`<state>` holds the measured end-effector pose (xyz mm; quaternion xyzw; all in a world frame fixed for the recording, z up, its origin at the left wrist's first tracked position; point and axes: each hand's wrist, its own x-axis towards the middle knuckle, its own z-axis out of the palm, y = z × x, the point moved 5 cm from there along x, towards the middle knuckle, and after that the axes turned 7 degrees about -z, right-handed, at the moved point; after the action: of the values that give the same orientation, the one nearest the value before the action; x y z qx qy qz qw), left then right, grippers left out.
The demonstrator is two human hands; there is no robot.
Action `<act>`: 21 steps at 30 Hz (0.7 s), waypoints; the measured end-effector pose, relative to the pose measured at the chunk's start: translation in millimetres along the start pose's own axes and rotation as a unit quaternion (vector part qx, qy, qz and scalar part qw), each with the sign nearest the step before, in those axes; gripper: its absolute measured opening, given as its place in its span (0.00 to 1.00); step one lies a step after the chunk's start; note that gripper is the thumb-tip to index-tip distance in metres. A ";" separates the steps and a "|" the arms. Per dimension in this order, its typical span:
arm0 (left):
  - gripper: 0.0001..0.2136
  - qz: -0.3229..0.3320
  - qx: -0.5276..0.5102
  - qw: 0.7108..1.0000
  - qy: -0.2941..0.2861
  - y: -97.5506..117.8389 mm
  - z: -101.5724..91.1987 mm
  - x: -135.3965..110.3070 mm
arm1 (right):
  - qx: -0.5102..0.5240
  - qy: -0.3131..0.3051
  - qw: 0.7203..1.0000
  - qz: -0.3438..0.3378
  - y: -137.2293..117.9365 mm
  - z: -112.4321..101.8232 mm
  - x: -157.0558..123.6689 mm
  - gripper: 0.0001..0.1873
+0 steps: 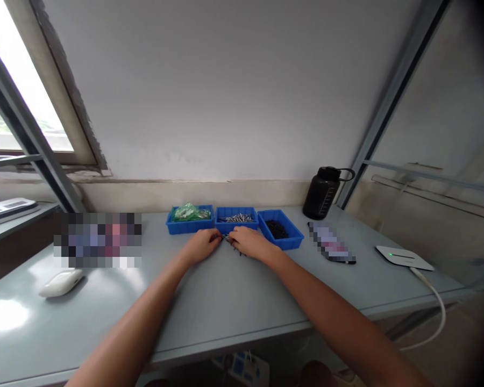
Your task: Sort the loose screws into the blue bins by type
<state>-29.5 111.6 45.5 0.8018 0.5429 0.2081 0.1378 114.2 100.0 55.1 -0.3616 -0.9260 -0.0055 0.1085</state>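
My left hand rests low over the table in front of the middle blue bin, its fingers drawn together. Close on its right is my right hand, fingers also curled in and pointing left. In the narrow gap between the fingertips lie slim silver metal pieces, which look like screws or nails. A few dark thin pieces show under my right hand. What each set of fingers pinches is too small to make out. More silver pieces fill the middle bin.
The left blue bin holds a green plastic bag; the right bin holds black small parts. A black bottle, a phone, a white device with cable and a white mouse are on the table.
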 end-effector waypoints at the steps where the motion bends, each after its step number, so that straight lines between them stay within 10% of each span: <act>1: 0.11 0.001 0.000 1.000 0.000 -0.1 0.3 0.2 | 0.001 0.003 1.000 -0.003 -0.3 -0.3 0.1 0.07; 21: 0.10 0.049 -0.015 0.999 0.001 -1.1 0.8 3.2 | 0.081 0.060 0.994 -0.029 -1.9 -8.4 6.1 0.05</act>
<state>-29.0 115.0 44.9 0.8254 0.4997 0.2231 0.1388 110.3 101.9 64.7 -0.3231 -0.9254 0.0451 0.1926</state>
